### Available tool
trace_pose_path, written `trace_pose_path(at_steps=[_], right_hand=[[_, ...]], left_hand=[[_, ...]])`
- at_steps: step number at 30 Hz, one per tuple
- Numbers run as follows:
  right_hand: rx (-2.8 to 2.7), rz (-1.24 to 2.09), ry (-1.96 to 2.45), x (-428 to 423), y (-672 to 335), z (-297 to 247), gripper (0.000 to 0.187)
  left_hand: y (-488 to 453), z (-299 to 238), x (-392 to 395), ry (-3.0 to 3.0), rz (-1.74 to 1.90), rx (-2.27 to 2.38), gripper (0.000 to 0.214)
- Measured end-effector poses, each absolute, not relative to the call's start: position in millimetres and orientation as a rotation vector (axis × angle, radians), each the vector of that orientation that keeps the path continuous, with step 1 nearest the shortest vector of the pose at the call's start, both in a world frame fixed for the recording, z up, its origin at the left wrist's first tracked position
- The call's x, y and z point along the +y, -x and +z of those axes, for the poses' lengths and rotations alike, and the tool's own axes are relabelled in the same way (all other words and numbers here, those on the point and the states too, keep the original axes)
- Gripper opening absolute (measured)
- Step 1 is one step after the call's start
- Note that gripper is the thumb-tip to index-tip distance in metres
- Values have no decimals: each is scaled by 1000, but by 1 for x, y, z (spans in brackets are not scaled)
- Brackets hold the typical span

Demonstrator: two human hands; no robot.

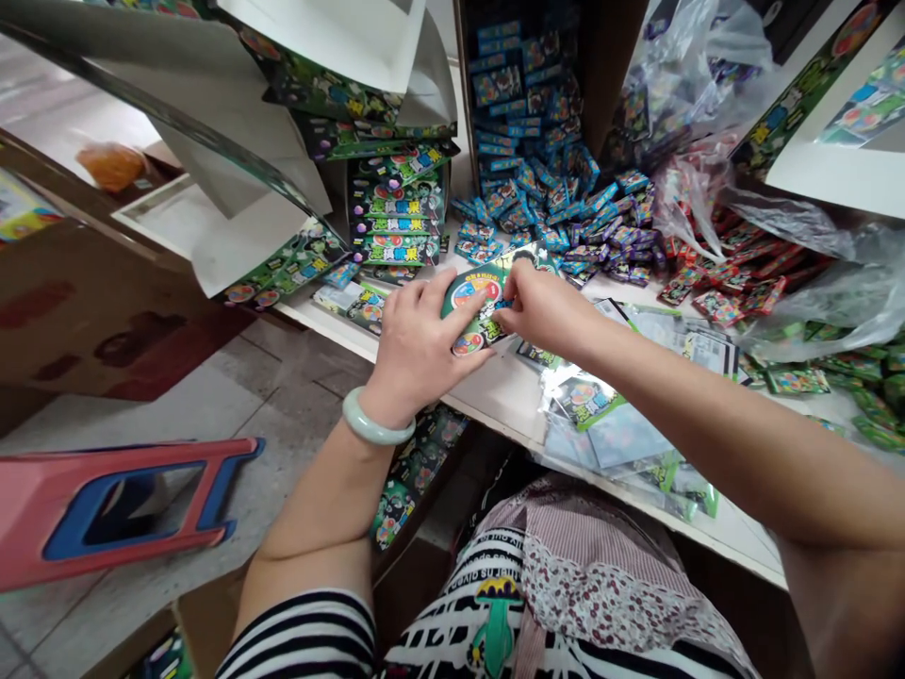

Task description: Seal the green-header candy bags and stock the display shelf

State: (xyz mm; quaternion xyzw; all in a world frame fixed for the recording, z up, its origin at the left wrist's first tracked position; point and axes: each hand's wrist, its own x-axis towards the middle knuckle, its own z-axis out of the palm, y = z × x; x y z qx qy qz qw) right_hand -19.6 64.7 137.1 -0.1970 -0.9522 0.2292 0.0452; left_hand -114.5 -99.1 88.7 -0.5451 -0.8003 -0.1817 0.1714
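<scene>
My left hand [417, 344], with a pale green bangle on its wrist, is closed over a green printed card [475, 290] and presses it on the white table [509, 391]. My right hand [541, 304] pinches a small blue packet [503, 304] against the card's right side. Clear plastic sleeves [608, 415] lie just right of my hands.
A heap of small blue packets [544, 189] spills from a box behind the card. Red packets [735, 273] and green packets [869, 396] lie to the right among plastic bags. A stack of finished green cards [396, 212] stands at the left. A red and blue stool [106, 505] sits on the floor.
</scene>
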Motion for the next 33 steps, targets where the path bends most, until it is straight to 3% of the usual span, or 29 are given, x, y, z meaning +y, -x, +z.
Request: trace_pose_path(at_steps=[2,7,11,15,18,21,25,30,33], right_hand=[[-3009,466,610,68,23,144,25],[-3011,185,654,88,7,142,42],[-2843,5,191,88,-7,115,68],[-2852,-83,29,73,-19,84,87],[-2890,-13,24,75,-41,72,87],[-2829,394,235,93,-63,68,78],[-2478,1313,774,117,-57,71,76],[-2023,2424,989,117,-39,64,63],[-1946,2506,1001,105,-51,51,47]], left_hand=[[120,86,-99,1557,-568,-2260,68],[130,81,-98,1567,-672,-2226,84],[129,83,-97,1563,-658,-2220,89],[123,84,-98,1569,-638,-2212,87],[113,82,-101,1551,-605,-2184,85],[98,74,-104,1519,-586,-2150,87],[73,58,-110,1529,-580,-2103,89],[53,30,-146,1630,-762,-2096,73],[53,10,-178,1216,-1318,-2358,69]])
